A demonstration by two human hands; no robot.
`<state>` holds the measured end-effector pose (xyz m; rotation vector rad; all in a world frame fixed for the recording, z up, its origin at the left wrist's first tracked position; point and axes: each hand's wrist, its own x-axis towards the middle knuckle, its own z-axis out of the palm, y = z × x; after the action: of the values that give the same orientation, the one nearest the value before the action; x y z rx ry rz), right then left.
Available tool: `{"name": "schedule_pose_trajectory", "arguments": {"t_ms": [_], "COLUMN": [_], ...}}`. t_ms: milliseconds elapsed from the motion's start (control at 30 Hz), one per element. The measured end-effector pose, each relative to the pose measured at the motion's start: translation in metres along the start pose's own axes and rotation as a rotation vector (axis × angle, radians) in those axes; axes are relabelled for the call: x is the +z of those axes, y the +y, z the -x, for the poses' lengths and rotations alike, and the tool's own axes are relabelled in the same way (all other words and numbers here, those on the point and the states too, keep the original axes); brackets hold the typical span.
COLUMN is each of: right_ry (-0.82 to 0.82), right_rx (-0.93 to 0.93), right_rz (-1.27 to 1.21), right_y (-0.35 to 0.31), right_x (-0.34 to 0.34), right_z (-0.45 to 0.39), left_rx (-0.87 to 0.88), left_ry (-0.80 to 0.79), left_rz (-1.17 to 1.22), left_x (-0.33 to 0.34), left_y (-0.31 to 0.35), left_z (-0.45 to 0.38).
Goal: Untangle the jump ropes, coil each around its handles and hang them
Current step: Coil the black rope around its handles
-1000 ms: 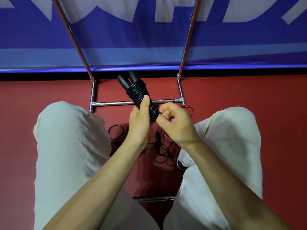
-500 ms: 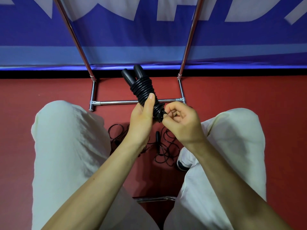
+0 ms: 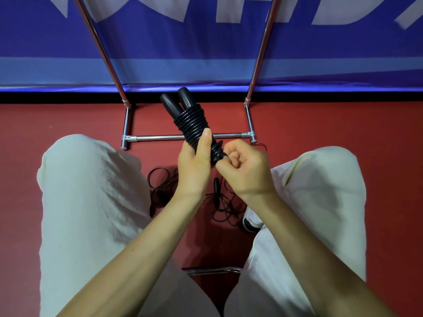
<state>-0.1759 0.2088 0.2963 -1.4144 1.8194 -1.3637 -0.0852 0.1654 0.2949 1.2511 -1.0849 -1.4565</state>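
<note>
Two hands at frame centre work one coiled jump rope (image 3: 191,124). Left hand (image 3: 194,163) grip is wrapped round the bundle, thumb pressed along the coils; right hand (image 3: 245,170) grip is curled, pinching the rope end at the bundle's lower tip. Handles (image 3: 176,102) stick out toward upper centre. Step looks like tucking the tail: keep the thumb clamped so the turns don't spring loose, pull the end snug under a wrap. Second rope (image 3: 225,204) lies tangled on the red floor (image 3: 68,120) between the knees. Chrome rack (image 3: 183,137) sits beyond. Banner (image 3: 206,53) lettering is cropped, unreadable.
</note>
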Motion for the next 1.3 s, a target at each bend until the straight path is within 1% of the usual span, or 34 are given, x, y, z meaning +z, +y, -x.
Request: {"name": "schedule_pose_trajectory", "arguments": {"t_ms": [67, 167, 267, 333, 400, 467, 533, 600, 700, 767, 867, 933, 1000, 1067, 1167, 1300], "right_ry": [-0.032, -0.043, -0.029, -0.021, -0.034, -0.055, -0.056, -0.030, 0.013, 0.025, 0.049, 0.066, 0.086, 0.091, 0.055, 0.024], "right_rx": [0.126, 0.272, 0.262, 0.228, 0.216, 0.208, 0.180, 0.130, -0.040, -0.095, -0.059, -0.091, -0.103, -0.041, 0.082, 0.120], "right_rz": [-0.181, -0.383, -0.370, -0.332, -0.322, -0.308, -0.281, -0.256, -0.212, -0.199, -0.190, -0.153, -0.138, -0.188, -0.254, -0.233], "right_y": [-0.005, -0.010, -0.009, -0.007, -0.006, -0.005, -0.003, -0.001, 0.003, 0.005, 0.008, 0.009, 0.007, 0.005, 0.003, 0.004], "right_x": [0.000, -0.002, -0.008, -0.012, -0.017, -0.019, -0.020, -0.019, -0.018, -0.017, -0.015, -0.014, -0.012, -0.010, -0.007, -0.006], "right_z": [-0.001, 0.001, 0.001, -0.001, -0.004, -0.006, -0.007, -0.008, -0.010, -0.010, -0.009, -0.008, -0.007, -0.007, -0.006, -0.007], "left_rx": [-0.037, -0.204, -0.367, -0.443, -0.493, -0.522, -0.527, -0.499, -0.461, -0.458, -0.423, -0.399, -0.386, -0.376, -0.360, -0.314], "left_ry": [-0.040, -0.145, -0.309, -0.379, -0.415, -0.433, -0.431, -0.431, -0.430, -0.408, -0.342, -0.297, -0.287, -0.273, -0.267, -0.300], "left_rz": [0.037, 0.103, 0.104, 0.254, 0.451, 0.579, 0.651, 0.670, 0.669, 0.674, 0.664, 0.648, 0.648, 0.658, 0.621, 0.560], "left_x": [0.001, 0.001, -0.003, -0.006, -0.008, -0.009, -0.010, -0.010, -0.009, -0.010, -0.008, -0.006, -0.005, -0.005, -0.007, -0.009], "left_y": [0.004, 0.008, 0.012, 0.014, 0.015, 0.015, 0.014, 0.016, 0.016, 0.014, 0.009, 0.008, 0.008, 0.008, 0.006, 0.004], "left_z": [0.000, -0.001, -0.007, -0.012, -0.014, -0.012, -0.009, -0.007, -0.007, -0.008, -0.004, -0.001, 0.000, 0.001, 0.000, -0.002]}}
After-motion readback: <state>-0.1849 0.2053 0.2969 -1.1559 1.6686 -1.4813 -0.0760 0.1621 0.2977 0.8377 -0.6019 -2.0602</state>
